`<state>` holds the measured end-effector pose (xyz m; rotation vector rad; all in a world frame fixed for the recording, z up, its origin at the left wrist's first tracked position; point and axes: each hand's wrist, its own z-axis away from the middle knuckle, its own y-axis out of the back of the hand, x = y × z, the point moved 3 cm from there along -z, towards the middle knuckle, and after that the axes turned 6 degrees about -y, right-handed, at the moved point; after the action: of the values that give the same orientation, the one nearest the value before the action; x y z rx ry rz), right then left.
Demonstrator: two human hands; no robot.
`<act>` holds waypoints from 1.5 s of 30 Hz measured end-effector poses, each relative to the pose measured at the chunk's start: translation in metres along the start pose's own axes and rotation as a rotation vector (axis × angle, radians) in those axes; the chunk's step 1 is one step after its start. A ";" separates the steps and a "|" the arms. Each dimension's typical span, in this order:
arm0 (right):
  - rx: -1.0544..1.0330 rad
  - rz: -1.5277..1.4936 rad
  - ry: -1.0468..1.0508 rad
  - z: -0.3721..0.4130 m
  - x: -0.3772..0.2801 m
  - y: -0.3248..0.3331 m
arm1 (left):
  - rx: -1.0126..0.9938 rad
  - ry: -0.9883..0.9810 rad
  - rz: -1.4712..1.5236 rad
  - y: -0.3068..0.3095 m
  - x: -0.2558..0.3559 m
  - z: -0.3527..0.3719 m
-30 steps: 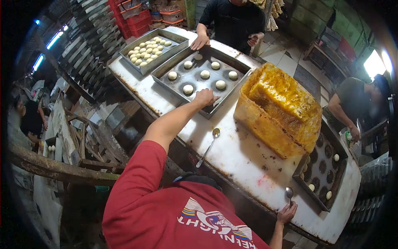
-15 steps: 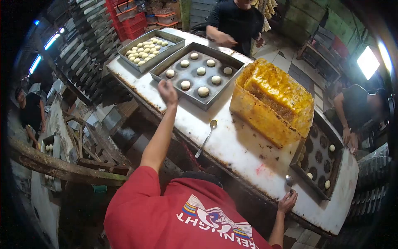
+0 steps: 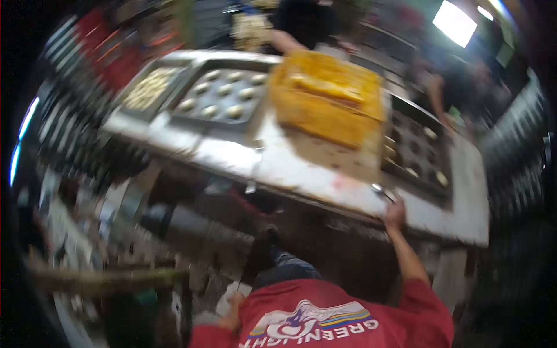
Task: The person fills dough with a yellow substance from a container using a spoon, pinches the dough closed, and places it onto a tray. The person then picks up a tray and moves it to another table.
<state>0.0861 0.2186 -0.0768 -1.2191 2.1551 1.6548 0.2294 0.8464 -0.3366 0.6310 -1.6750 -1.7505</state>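
Observation:
My right hand (image 3: 395,213) is closed around the handle of a metal spoon (image 3: 380,190) at the front edge of the white table (image 3: 319,165). Down by my waist, my left hand (image 3: 234,307) is away from the table, close to something pale (image 3: 227,297). Blur hides its fingers. A second spoon (image 3: 255,156) lies across the table's front edge. Behind it stands a metal tray (image 3: 255,116) with several pale dough balls (image 3: 233,111) in rows. The yellow, crusted tub (image 3: 325,124) sits mid-table, beyond my right hand's spoon.
At the far left, a tray (image 3: 118,107) holds many small dough balls. A dark tray (image 3: 432,185) with a few pieces stands on the right. One person (image 3: 301,26) is across the table, another (image 3: 458,75) at the right. A wooden rail (image 3: 104,282) is at lower left.
My left hand has come back from beside the dough tray down to my waist. The view has swung and blurred. My right hand still has the spoon.

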 end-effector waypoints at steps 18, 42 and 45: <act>0.039 0.138 0.053 -0.001 -0.006 0.013 | 0.159 1.218 0.837 0.002 0.045 -0.015; -0.082 -0.032 0.138 -0.005 0.005 0.018 | -0.031 1.509 0.711 -0.008 0.293 0.081; -0.092 -0.063 0.156 -0.004 0.007 0.015 | 0.100 1.455 0.734 -0.012 0.295 0.067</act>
<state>0.0730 0.2124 -0.0681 -1.4722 2.1236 1.7020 -0.0236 0.6800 -0.3194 0.8494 -0.7193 -0.3571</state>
